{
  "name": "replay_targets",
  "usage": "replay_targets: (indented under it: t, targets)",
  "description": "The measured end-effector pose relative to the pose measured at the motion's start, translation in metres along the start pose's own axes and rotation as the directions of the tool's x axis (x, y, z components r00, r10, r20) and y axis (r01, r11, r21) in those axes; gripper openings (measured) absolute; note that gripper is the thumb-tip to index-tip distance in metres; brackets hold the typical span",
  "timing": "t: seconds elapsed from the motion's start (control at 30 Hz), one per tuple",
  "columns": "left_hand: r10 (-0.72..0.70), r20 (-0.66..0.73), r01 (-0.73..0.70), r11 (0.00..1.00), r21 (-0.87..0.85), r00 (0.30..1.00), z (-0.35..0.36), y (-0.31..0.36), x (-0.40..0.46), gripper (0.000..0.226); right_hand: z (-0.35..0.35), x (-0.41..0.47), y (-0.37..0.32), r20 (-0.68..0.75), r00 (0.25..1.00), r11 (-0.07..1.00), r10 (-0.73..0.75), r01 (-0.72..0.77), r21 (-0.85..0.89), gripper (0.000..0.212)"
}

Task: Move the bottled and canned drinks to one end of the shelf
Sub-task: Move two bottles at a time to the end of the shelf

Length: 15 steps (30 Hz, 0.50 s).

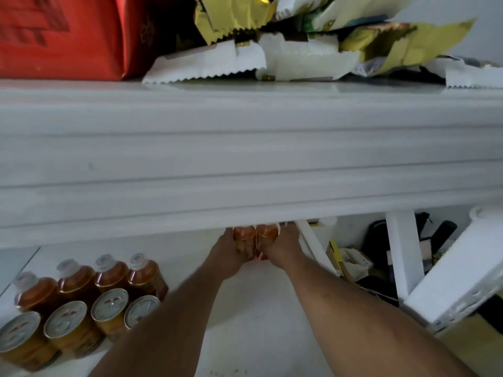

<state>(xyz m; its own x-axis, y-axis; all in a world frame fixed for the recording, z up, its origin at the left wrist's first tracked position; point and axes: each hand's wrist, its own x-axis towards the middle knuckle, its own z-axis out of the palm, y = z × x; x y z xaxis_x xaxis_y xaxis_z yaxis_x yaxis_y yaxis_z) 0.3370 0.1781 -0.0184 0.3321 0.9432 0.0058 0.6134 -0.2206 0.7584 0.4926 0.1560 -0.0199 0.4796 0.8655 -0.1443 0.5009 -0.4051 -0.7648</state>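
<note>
Head view, looking down over the upper shelf edge (pixel 245 159) onto the lower shelf (pixel 245 322).

Both forearms reach forward and converge toward 12 o'clock, under the upper shelf's front edge. My left hand (pixel 227 254) wraps the left of two drinks (pixel 244 242); my right hand (pixel 283 250) wraps the right one (pixel 266 238). Fingers of each hand curl round its own drink; the fingertips are hidden under the shelf edge. The two drinks touch side by side between the hands.

The held drinks: orange-red labels, amber below. Their tops are hidden by the shelf above, so I cannot tell bottle from can. Long axes upright, tops toward the upper shelf.

At 8 o'clock, on the lower shelf's left end, a grouped block stands: a back row of four bottles (pixel 109 276) with pale caps and amber liquid, and just in front a row of four cans (pixel 68 319) with silver pull-tab lids and yellow-orange bodies. All upright, packed touching, well apart from the held pair.

Upper shelf: red box (pixel 68 34) at 11 o'clock; heap of white and gold snack packets (pixel 299 42) at 1 o'clock. At 3 o'clock, white frame posts (pixel 402 254) with dark clutter behind.
</note>
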Motion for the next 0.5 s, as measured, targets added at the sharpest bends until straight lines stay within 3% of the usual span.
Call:
replay_targets:
  t: [0.07, 0.13, 0.23, 0.33, 0.5]
  targets:
    - [-0.019, -0.02, 0.021, 0.995, 0.094, 1.0, -0.002, 0.0, -0.009, 0.048, -0.003, -0.013, -0.004, 0.004, 0.999, 0.998, 0.053, -0.053, -0.029, 0.075]
    - [-0.048, 0.02, 0.041, 0.959, 0.279, 0.999, -0.004, -0.002, -0.018, 0.049, -0.009, -0.026, -0.003, 0.07, 0.993, 0.994, 0.091, -0.086, -0.066, 0.065]
    - [-0.156, 0.12, 0.084, 0.883, 0.462, 0.98, -0.015, 0.007, -0.044, 0.07, -0.016, -0.05, 0.001, 0.129, 0.987, 0.984, 0.091, -0.069, -0.166, 0.062]
    - [-0.135, 0.156, 0.03, 0.839, 0.543, 0.978, -0.022, 0.009, -0.065, 0.074, -0.016, -0.08, 0.004, 0.153, 0.988, 0.937, 0.004, 0.049, -0.345, 0.051]
    - [-0.085, 0.168, -0.034, 0.797, 0.602, 0.982, -0.034, 0.021, -0.097, 0.071, -0.019, -0.119, 0.001, 0.232, 0.963, 0.766, -0.14, 0.254, -0.591, 0.07]
